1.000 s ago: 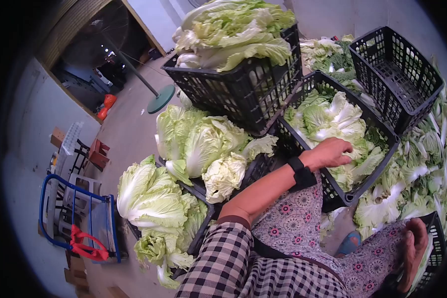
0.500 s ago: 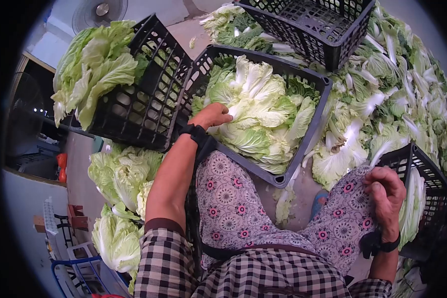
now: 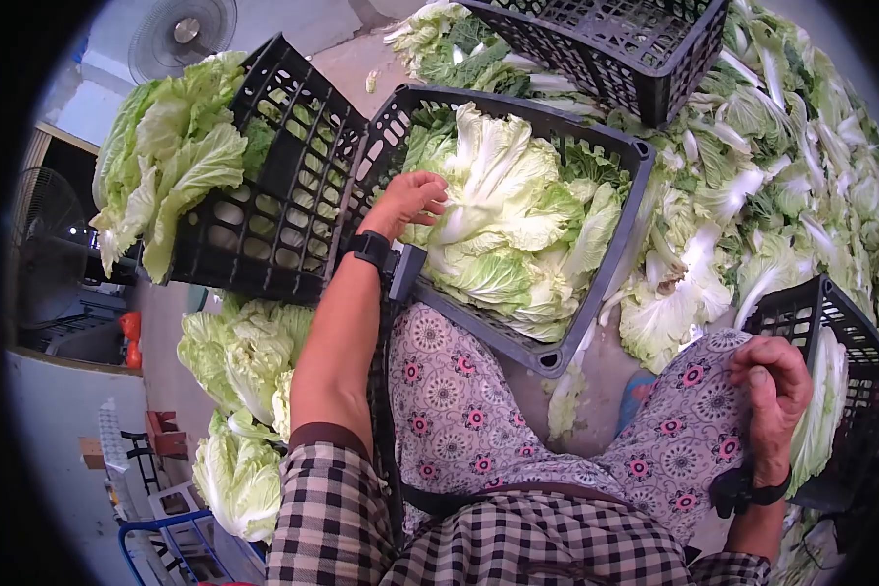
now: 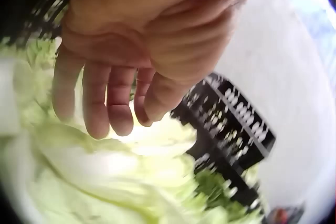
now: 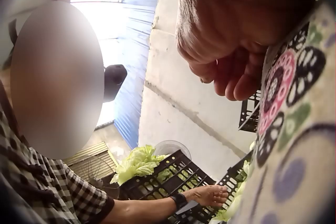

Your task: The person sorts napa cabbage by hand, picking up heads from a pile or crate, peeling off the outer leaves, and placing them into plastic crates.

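In the head view, a black plastic crate [image 3: 596, 322] of pale green Chinese cabbages [image 3: 503, 205] stands before the person's knees. My left hand [image 3: 410, 203] hovers over its left side, near the cabbage leaves. The left wrist view shows that hand [image 4: 131, 56] with fingers hanging loosely down over the leaves, nothing held. My right hand [image 3: 774, 386] rests by the right knee, its fingers loosely curled around nothing; the right wrist view has it [image 5: 228, 45] beside the patterned trousers. Close to it, a cabbage [image 3: 818, 410] lies in a smaller black crate [image 3: 855, 342].
A tilted-looking crate [image 3: 273, 186] heaped with cabbages adjoins on the left, more cabbages [image 3: 239, 469] below it. Another black crate [image 3: 606, 49] stands at the back, on a large pile of loose leaves [image 3: 762, 186] covering the right side. A fan [image 3: 183, 34] stands behind.
The head view has swung toward the right and down. My left hand has come up off the cabbages and shifted toward the crate's left side. The right hand stays by the knee.
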Demonstrator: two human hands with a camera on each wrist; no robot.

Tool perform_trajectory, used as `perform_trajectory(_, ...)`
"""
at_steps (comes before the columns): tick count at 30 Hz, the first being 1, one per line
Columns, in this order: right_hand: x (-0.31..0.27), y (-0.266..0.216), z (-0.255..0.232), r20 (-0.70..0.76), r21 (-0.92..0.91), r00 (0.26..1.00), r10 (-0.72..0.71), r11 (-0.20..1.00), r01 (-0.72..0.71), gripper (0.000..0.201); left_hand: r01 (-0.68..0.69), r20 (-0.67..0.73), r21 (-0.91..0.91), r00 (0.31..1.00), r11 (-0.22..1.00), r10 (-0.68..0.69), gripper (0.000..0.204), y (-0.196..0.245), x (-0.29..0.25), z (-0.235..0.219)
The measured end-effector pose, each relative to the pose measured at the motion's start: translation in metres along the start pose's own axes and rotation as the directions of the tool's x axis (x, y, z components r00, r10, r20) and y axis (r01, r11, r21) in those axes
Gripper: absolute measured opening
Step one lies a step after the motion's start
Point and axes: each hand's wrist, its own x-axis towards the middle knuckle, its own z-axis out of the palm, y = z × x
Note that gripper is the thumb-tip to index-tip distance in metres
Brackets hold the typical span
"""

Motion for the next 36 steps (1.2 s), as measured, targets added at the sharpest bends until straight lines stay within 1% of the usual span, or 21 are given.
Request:
perform_trajectory(1,-0.001,0.000,-0.001,-0.008,-0.002,1.000,0.004,1.000,-0.004,0.017,0.011,0.100,0.221,0.994,0.975,-0.034,0.015,0.000,0.000,-0.001)
perform_trajectory(2,-0.001,0.000,-0.001,-0.019,0.005,1.000,0.006,1.000,-0.006,0.017,-0.004,0.190,0.430,0.978,0.903,-0.086,0.015,0.000,0.001,-0.004)
perform_trajectory(3,-0.002,0.001,-0.002,-0.030,0.013,1.000,0.007,1.000,-0.007,0.017,-0.042,0.263,0.616,0.952,0.787,-0.155,0.015,0.003,-0.002,-0.005)
perform_trajectory(4,-0.003,0.001,-0.002,-0.044,0.022,0.999,0.009,1.000,-0.008,0.017,-0.077,0.369,0.685,0.894,0.725,-0.254,0.016,0.000,-0.008,0.002)
perform_trajectory(5,-0.004,0.002,-0.002,-0.050,0.037,0.999,0.011,0.999,-0.009,0.017,-0.116,0.434,0.759,0.823,0.641,-0.365,0.022,-0.003,-0.014,0.009)
perform_trajectory(7,-0.003,0.001,-0.001,-0.056,0.064,0.998,0.017,0.998,-0.014,0.017,-0.389,0.550,0.773,0.804,0.501,-0.226,0.038,-0.024,-0.020,0.016)
perform_trajectory(8,-0.002,0.001,-0.001,-0.053,0.060,0.998,0.019,0.998,-0.016,0.017,-0.405,0.525,0.802,0.828,0.438,-0.195,0.043,-0.028,-0.018,0.015)
perform_trajectory(10,-0.001,0.001,0.000,-0.048,0.055,0.999,0.019,0.998,-0.016,0.017,-0.423,0.475,0.854,0.871,0.302,-0.126,0.053,-0.019,-0.022,0.017)
perform_trajectory(13,-0.003,0.002,-0.001,-0.057,0.059,0.998,0.004,0.998,0.000,0.017,-0.470,0.514,0.848,0.841,0.245,-0.169,0.053,-0.009,-0.020,0.025)
perform_trajectory(14,-0.003,0.002,-0.002,-0.061,0.057,0.998,0.001,0.998,0.002,0.017,-0.443,0.490,0.867,0.841,0.228,-0.231,0.060,-0.008,-0.011,0.027)
perform_trajectory(17,-0.008,0.001,-0.005,-0.081,0.045,0.997,0.001,0.999,0.003,0.018,-0.422,0.530,0.840,0.774,0.342,-0.347,0.065,-0.008,0.007,0.013)
perform_trajectory(18,-0.009,0.002,-0.007,-0.086,0.040,0.996,-0.006,0.999,0.009,0.018,-0.414,0.514,0.854,0.762,0.315,-0.393,0.070,0.001,-0.002,0.019)
perform_trajectory(21,-0.006,0.003,-0.006,-0.091,0.062,0.996,-0.010,0.998,0.016,0.017,-0.536,0.556,0.829,0.758,0.160,-0.342,0.072,-0.010,-0.020,0.042)
perform_trajectory(22,-0.006,0.002,-0.005,-0.090,0.071,0.996,-0.005,0.997,0.012,0.017,-0.559,0.559,0.820,0.735,0.123,-0.385,0.073,-0.015,-0.018,0.051)
perform_trajectory(25,-0.003,0.004,-0.005,-0.057,0.069,0.998,-0.005,0.998,0.009,0.017,-0.592,0.548,0.806,0.730,0.023,-0.409,0.068,-0.021,-0.012,0.065)
perform_trajectory(26,-0.002,0.004,-0.005,-0.059,0.073,0.998,-0.004,0.997,0.009,0.017,-0.663,0.595,0.749,0.686,-0.022,-0.419,0.057,-0.033,-0.001,0.065)
perform_trajectory(29,-0.005,0.003,-0.008,-0.089,0.082,0.996,-0.007,0.997,0.014,0.016,-0.585,0.549,0.811,0.765,-0.007,-0.337,0.048,-0.023,-0.005,0.066)
perform_trajectory(30,-0.006,0.003,-0.009,-0.090,0.084,0.996,-0.011,0.996,0.018,0.016,-0.631,0.580,0.776,0.731,-0.032,-0.360,0.043,-0.025,-0.002,0.066)
perform_trajectory(31,-0.007,0.004,-0.009,-0.090,0.086,0.996,-0.015,0.996,0.023,0.016,-0.587,0.580,0.808,0.773,0.057,-0.257,0.042,-0.020,-0.002,0.059)
perform_trajectory(33,-0.006,0.005,-0.010,-0.080,0.093,0.997,-0.022,0.995,0.030,0.016,-0.493,0.522,0.832,0.851,0.254,-0.056,0.041,-0.011,-0.005,0.030)
perform_trajectory(36,-0.003,0.004,-0.006,-0.074,0.098,0.997,-0.011,0.995,0.018,0.016,-0.366,0.446,0.745,0.895,0.558,-0.008,0.042,-0.003,-0.006,0.009)
